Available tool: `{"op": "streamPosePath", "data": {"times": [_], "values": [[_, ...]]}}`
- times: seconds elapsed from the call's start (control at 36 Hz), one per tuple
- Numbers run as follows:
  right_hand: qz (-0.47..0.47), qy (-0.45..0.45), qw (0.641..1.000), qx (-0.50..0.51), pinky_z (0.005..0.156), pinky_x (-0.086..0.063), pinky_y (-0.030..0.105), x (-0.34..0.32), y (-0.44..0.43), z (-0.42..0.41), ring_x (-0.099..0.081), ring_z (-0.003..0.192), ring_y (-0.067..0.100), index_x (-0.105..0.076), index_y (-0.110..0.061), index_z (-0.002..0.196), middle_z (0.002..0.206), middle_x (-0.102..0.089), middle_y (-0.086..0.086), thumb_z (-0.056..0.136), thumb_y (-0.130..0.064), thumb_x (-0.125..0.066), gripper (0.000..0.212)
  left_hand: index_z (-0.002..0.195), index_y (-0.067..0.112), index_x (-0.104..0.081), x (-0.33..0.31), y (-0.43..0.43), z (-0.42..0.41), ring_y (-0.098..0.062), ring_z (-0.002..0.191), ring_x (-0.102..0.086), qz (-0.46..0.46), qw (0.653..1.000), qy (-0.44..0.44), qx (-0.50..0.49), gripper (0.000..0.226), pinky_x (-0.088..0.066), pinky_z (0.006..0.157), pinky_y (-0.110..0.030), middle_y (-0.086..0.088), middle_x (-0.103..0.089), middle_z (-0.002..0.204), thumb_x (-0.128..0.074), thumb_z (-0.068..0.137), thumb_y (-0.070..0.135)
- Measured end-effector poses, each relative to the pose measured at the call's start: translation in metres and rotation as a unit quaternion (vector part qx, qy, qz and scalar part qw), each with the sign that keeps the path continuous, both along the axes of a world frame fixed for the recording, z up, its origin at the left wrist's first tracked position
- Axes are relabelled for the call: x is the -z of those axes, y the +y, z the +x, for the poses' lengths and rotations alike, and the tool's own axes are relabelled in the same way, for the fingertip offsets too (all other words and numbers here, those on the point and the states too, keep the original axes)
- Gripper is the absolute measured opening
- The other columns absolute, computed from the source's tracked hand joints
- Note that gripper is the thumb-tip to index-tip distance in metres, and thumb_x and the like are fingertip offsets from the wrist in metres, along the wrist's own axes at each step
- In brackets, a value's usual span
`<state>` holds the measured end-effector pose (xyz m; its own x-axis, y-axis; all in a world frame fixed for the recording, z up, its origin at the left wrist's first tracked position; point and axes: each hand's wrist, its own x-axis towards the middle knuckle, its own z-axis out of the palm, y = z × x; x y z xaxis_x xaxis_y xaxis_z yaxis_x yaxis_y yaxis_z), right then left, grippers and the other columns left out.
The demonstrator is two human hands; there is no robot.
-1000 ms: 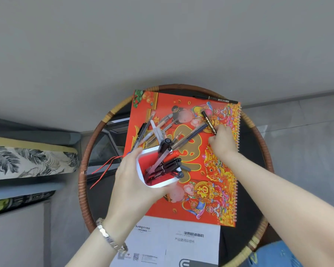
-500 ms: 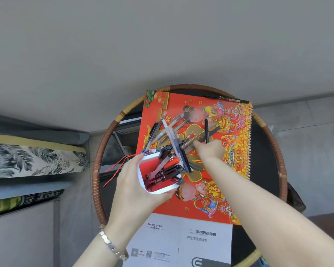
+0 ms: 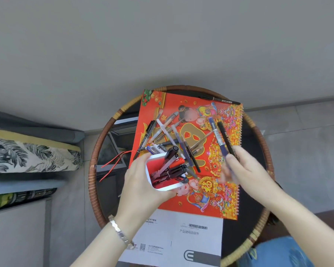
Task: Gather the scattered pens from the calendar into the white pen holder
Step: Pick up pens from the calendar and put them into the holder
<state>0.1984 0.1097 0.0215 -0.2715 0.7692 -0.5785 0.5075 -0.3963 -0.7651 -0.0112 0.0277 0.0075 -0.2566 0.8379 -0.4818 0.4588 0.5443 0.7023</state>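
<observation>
The red and gold calendar (image 3: 216, 191) lies on a round glass table. My left hand (image 3: 141, 182) grips the white pen holder (image 3: 149, 177), tilted over the calendar's left edge, with several dark and red pens (image 3: 170, 170) inside. My right hand (image 3: 241, 166) is over the calendar's right side, fingers closed on two pens: a blue one (image 3: 217, 136) and a black one (image 3: 225, 136), pointing up and away. Several loose pens (image 3: 168, 132) lie scattered on the calendar's upper left. One black pen (image 3: 219, 99) lies along the calendar's top edge.
The table has a woven rattan rim (image 3: 94, 170). A white instruction booklet (image 3: 181, 237) lies at the table's near edge. A red cord (image 3: 114, 162) trails off the calendar's left side. A leaf-patterned cushion (image 3: 27, 155) sits at the left. Blue fabric (image 3: 278, 253) shows at bottom right.
My right hand has moved from the pen pile near the holder to the right, lifting two pens with it. The left hand still holds the holder in about the same place.
</observation>
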Motion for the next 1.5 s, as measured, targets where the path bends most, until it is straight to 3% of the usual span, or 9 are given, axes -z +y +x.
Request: {"op": "streamPosePath", "data": {"times": [0.11,0.28,0.44,0.67,0.75,0.86,1.17,1.36,1.5], "values": [[-0.083,0.049,0.991,-0.089,0.036,-0.031,0.015,-0.049,-0.007,0.009,-0.035,0.036,0.003,-0.053,-0.031,0.068,0.054,-0.044,-0.007,0.096,-0.025,-0.041,0.031,0.135,0.029,-0.033,-0.001,0.003,0.010,-0.006,0.128,-0.034,0.008,1.000,0.010,0.018,0.104,-0.029,0.102,-0.023,0.021,-0.035,0.125,-0.086,0.048,0.047],[0.041,-0.208,0.924,-0.317,0.068,-0.041,0.039,-0.066,-0.013,-0.007,-0.049,0.066,0.018,-0.048,-0.015,0.073,0.069,-0.050,0.001,0.099,-0.036,-0.025,0.041,0.134,0.027,-0.035,-0.001,0.006,0.028,-0.006,0.126,-0.033,0.057,0.994,0.051,0.081,0.096,-0.026,0.098,-0.017,0.019,-0.037,0.124,-0.086,0.054,0.036],[0.286,-0.232,0.919,-0.142,0.069,-0.044,0.031,-0.023,-0.027,-0.024,-0.064,0.073,0.027,-0.066,-0.010,0.096,0.088,-0.057,0.007,0.086,-0.021,-0.054,0.018,0.135,0.026,-0.033,-0.004,0.011,0.048,-0.005,0.123,-0.032,0.083,0.985,0.055,0.141,0.092,-0.025,0.098,-0.014,0.015,-0.040,0.130,-0.082,0.058,0.038],[0.423,-0.081,0.900,-0.062,0.094,-0.034,0.024,0.002,-0.034,-0.029,-0.047,0.099,0.016,-0.066,-0.007,0.099,0.098,-0.063,0.002,0.094,-0.027,-0.042,0.032,0.132,0.027,-0.038,0.000,0.015,0.043,0.000,0.117,-0.037,0.059,0.997,0.027,0.037,0.092,-0.030,0.096,-0.018,0.021,-0.040,0.118,-0.084,0.053,0.041],[0.333,-0.082,0.937,0.058,0.087,-0.032,0.008,0.016,-0.018,-0.022,-0.047,0.095,0.007,-0.064,-0.009,0.099,0.094,-0.057,-0.006,0.089,-0.020,-0.048,0.022,0.131,0.028,-0.040,0.000,0.015,0.029,-0.003,0.117,-0.039,0.049,0.998,0.038,0.006,0.097,-0.033,0.096,-0.024,0.019,-0.042,0.121,-0.089,0.047,0.041],[0.118,-0.179,0.976,0.044,0.078,-0.044,0.026,0.071,-0.004,-0.021,-0.055,0.087,0.015,-0.061,-0.012,0.110,0.097,-0.061,0.002,0.091,-0.020,-0.053,0.022,0.132,0.031,-0.038,0.000,0.012,0.010,-0.010,0.126,-0.037,0.039,0.998,0.040,-0.033,0.097,-0.036,0.104,-0.033,0.015,-0.042,0.130,-0.089,0.049,0.039],[0.071,-0.335,0.937,-0.065,0.068,-0.046,0.036,0.130,0.005,-0.077,-0.060,0.095,0.036,-0.055,-0.004,0.114,0.131,-0.044,0.018,0.094,-0.032,-0.048,0.035,0.131,0.035,-0.035,0.004,-0.003,-0.009,-0.012,0.126,-0.040,0.021,0.996,0.033,-0.075,0.100,-0.042,0.104,-0.043,0.014,-0.042,0.132,-0.089,0.047,0.043],[0.114,-0.176,0.977,-0.049,0.053,-0.032,0.017,0.101,0.013,-0.059,-0.044,0.071,0.021,-0.054,-0.011,0.082,0.093,-0.051,0.012,0.093,-0.026,-0.050,0.019,0.131,0.033,-0.035,0.008,-0.009,-0.011,-0.013,0.126,-0.040,-0.002,0.997,0.017,-0.070,0.100,-0.043,0.103,-0.044,0.012,-0.042,0.133,-0.088,0.047,0.043],[0.105,0.042,0.989,0.092,0.059,-0.049,0.017,0.021,0.008,-0.036,-0.058,0.066,0.005,-0.056,-0.018,0.084,0.078,-0.062,-0.002,0.088,-0.016,-0.060,0.006,0.129,0.031,-0.040,0.008,-0.006,-0.009,-0.013,0.125,-0.041,-0.008,0.999,0.019,-0.045,0.096,-0.042,0.103,-0.040,0.012,-0.046,0.130,-0.086,0.046,0.044]]}}
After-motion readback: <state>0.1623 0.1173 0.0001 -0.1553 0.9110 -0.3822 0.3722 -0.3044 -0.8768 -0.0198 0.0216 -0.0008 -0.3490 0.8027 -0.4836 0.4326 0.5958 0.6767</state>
